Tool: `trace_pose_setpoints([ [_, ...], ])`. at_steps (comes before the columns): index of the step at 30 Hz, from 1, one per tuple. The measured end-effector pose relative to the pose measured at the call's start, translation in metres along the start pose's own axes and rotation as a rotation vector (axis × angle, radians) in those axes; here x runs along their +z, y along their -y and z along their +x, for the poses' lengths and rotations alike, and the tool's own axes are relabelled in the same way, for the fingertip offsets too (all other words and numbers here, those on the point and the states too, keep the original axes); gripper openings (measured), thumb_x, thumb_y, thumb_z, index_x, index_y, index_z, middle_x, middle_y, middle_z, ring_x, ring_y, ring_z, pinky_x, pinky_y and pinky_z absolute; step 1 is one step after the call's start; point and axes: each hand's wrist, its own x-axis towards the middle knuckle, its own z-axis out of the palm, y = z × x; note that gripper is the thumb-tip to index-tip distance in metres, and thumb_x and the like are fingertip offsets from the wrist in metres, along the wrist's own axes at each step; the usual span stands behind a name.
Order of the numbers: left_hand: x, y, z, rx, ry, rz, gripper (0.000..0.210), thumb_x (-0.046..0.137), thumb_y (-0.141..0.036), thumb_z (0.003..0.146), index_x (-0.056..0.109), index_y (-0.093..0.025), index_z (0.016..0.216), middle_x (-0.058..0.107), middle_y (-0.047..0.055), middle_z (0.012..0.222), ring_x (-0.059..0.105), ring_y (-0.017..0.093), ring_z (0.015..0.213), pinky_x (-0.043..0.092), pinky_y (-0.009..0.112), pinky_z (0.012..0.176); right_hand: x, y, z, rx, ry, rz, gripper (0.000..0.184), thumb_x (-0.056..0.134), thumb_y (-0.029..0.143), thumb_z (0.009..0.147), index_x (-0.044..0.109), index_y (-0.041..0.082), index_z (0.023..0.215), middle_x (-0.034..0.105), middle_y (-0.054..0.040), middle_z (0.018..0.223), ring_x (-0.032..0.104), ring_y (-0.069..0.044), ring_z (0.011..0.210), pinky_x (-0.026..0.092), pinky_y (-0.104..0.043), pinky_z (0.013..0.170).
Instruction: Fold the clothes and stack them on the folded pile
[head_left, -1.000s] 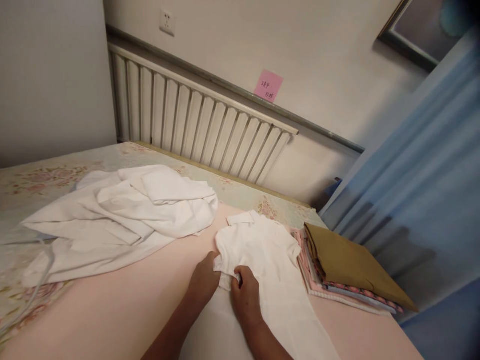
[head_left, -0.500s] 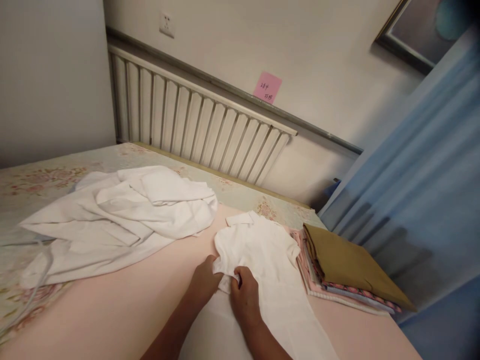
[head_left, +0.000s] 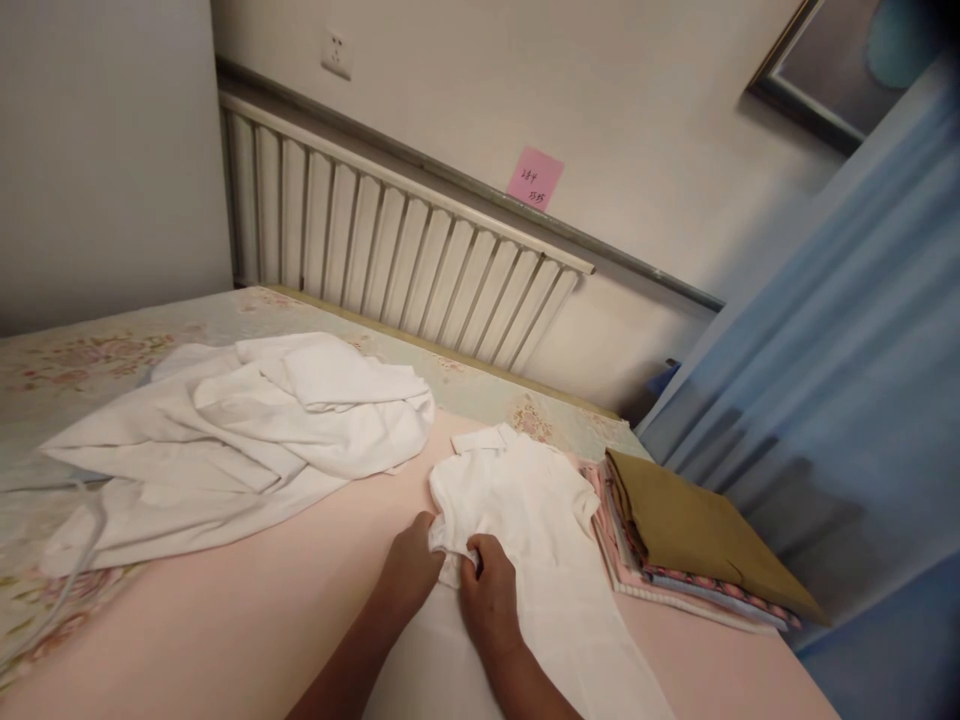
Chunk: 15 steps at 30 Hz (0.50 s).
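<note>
A white short-sleeved dress (head_left: 555,570) lies spread over a pink cloth, its collar toward the wall and its skirt running toward me. My left hand (head_left: 412,562) is closed on the edge of its left sleeve. Close beside it, my right hand (head_left: 491,590) pinches the same sleeve's edge, thumb against curled fingers. The sleeve's opening is drawn between the two hands. Some of the fabric under my fingers is hidden.
A crumpled heap of white cloth (head_left: 262,420) lies to the left, near a pale cord (head_left: 90,530). On the right is a stack of folded fabrics topped by an olive-brown piece (head_left: 697,530). A radiator (head_left: 397,250) and a blue curtain (head_left: 840,380) border the bed.
My left hand has shifted very slightly at the sleeve edge. Both hands keep their hold, and the dress lies as before.
</note>
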Motion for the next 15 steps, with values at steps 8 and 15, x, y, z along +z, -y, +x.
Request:
trace_pose_setpoints([
  [8,0.002,0.003,0.002,-0.042,-0.065,-0.105,0.007,0.054,-0.021,0.076,0.054,-0.022,0.083,0.068,0.002,0.078,0.064,0.017,0.072,0.042,0.024,0.061,-0.001,0.002,0.000,-0.008,-0.008,0.006,0.017,0.046,0.010,0.076,0.056,0.023,0.084,0.059,0.0018,0.074,0.053,-0.016,0.064,0.040,-0.026,0.062],
  [15,-0.004,-0.008,-0.001,-0.181,0.015,-0.278,0.012,0.049,-0.015,0.076,0.055,-0.021,0.084,0.060,-0.003,0.061,0.058,0.013,0.051,0.042,0.022,0.047,-0.001,0.002,0.000,0.010,0.003,0.010,0.017,0.046,0.011,0.077,0.056,0.023,0.085,0.059,0.0022,0.074,0.052,-0.016,0.064,0.040,-0.026,0.062],
])
